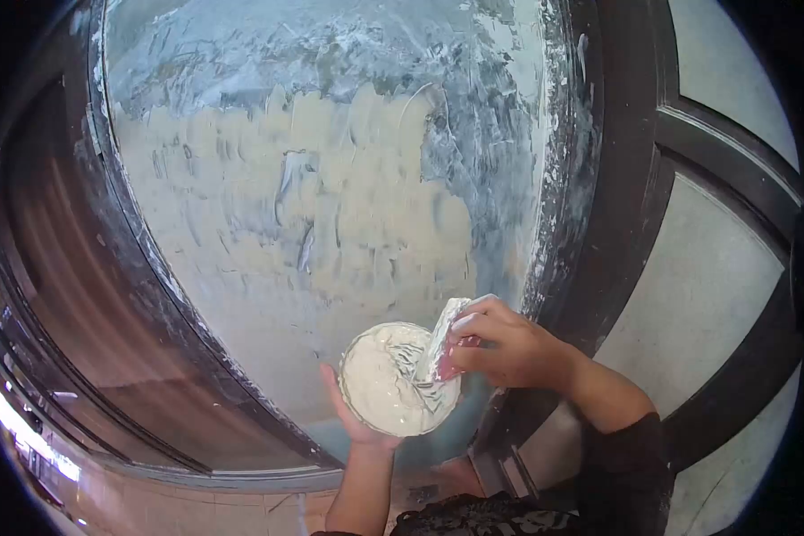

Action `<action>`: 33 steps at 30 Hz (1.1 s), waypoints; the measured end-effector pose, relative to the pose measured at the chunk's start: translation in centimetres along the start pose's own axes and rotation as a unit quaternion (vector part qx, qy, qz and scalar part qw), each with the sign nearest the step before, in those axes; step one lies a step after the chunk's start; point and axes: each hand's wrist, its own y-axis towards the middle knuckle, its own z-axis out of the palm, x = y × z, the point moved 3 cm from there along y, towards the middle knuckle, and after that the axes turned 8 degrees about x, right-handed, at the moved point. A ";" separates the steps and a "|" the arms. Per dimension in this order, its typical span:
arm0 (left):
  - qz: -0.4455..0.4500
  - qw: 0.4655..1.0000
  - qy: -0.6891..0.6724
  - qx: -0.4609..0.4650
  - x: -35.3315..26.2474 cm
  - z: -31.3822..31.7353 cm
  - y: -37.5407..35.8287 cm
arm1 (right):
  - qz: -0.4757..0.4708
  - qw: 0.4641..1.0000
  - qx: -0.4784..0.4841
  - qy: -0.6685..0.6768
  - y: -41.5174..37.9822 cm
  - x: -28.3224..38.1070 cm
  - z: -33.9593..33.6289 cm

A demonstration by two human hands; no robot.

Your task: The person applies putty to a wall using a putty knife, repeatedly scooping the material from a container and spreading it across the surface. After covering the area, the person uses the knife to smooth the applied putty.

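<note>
A round bowl of cream-white paste rests in my left hand, whose fingers and palm support it from below and along its left side. My right hand grips a pinkish-red scraper coated with white paste, its lower edge dipping into the paste at the bowl's right side. Some white paste is on my right fingers. Beyond the bowl stands a wall panel with uneven cream paste over its middle and blue-grey streaked areas at the top and right.
Dark frame strips spotted with white border the panel. To the right is a dark-framed door with pale panels. A brown glossy surface lies at the left, and a tiled floor shows below.
</note>
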 end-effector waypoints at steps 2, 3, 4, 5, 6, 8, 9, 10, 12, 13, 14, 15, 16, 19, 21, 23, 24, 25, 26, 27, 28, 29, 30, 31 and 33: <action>0.002 1.000 -0.007 -0.027 0.2 -0.2 0.1 | -0.002 1.000 -0.006 0.002 0.1 0.1 0.2; 0.004 0.999 -0.014 -0.053 0.4 -0.4 0.2 | -0.004 1.000 -0.012 0.003 0.1 0.2 0.2; 0.005 0.999 -0.014 -0.037 0.4 0.2 0.1 | -0.004 1.000 -0.013 0.003 0.1 0.2 0.4; 0.005 0.999 -0.014 -0.037 0.4 0.2 0.1 | -0.002 1.000 -0.017 0.011 0.2 0.0 0.6; 0.010 0.999 -0.019 -0.037 0.4 0.1 0.2 | -0.001 1.000 -0.021 0.019 0.2 0.0 0.7; 0.023 0.999 0.000 -0.042 0.5 0.0 0.2 | 0.000 1.000 -0.022 0.020 0.1 0.0 0.7; 0.023 0.999 0.000 -0.042 0.4 0.0 0.2 | 0.001 1.000 -0.024 0.020 0.1 0.0 0.7; 0.017 0.999 -0.008 -0.034 0.5 0.1 0.2 | 0.001 1.000 -0.024 0.020 0.1 0.0 0.8; 0.012 0.999 -0.016 -0.026 0.5 0.2 0.2 | 0.006 0.999 -0.036 0.023 0.1 -0.2 0.8; 0.012 0.999 -0.013 -0.033 0.6 0.2 0.2 | 0.006 0.999 -0.037 0.024 0.1 -0.2 0.7; 0.012 0.999 -0.010 -0.040 0.6 0.2 0.2 | 0.011 0.999 -0.035 0.030 0.1 -0.2 0.6; 0.012 0.999 -0.010 -0.040 0.7 0.1 0.2 | 0.017 0.999 -0.034 0.037 0.1 -0.3 0.6; 0.010 0.999 -0.005 -0.036 0.8 0.0 0.2 | 0.017 0.999 -0.034 0.037 0.1 -0.3 0.7; 0.002 1.000 -0.001 -0.031 1.2 -0.2 0.3 | 0.014 0.998 -0.048 0.029 0.0 -0.5 0.8; -0.005 1.000 0.000 -0.031 1.5 -0.2 0.3 | 0.028 0.998 -0.062 0.012 -0.1 -0.7 0.7; -0.023 0.999 0.015 -0.041 1.7 -0.3 0.1 | 0.031 0.997 -0.073 0.006 -0.2 -0.9 0.5; -0.023 0.999 0.015 -0.041 1.8 -0.5 0.1 | 0.035 0.996 -0.084 -0.001 -0.3 -1.0 0.3; -0.021 0.998 -0.007 -0.050 1.9 -0.9 0.2 | 0.035 0.996 -0.084 -0.001 -0.3 -1.1 0.2; -0.019 0.998 -0.028 -0.060 2.0 -1.1 0.3 | 0.042 0.994 -0.098 -0.017 -0.4 -1.3 0.0; -0.018 0.998 -0.028 -0.060 2.1 -1.1 0.3 | 0.049 0.992 -0.113 -0.032 -0.5 -1.5 -0.3; -0.027 0.998 -0.017 -0.051 2.1 -1.0 0.4 | 0.044 0.989 -0.130 -0.050 -0.5 -1.8 -0.6; -0.035 0.998 -0.005 -0.043 2.2 -0.9 0.4 | 0.043 0.989 -0.130 -0.050 -0.6 -2.2 -1.1; -0.028 0.996 -0.049 -0.071 2.1 -1.7 0.5 | 0.082 0.983 -0.143 -0.084 -0.9 -2.9 -1.9; -0.027 0.996 -0.049 -0.071 2.0 -2.0 0.3 | 0.120 0.973 -0.156 -0.118 -1.2 -3.6 -2.6; -0.053 0.997 -0.031 0.036 2.0 -1.5 0.1 | 0.179 0.953 -0.202 -0.137 -1.6 -5.1 -3.5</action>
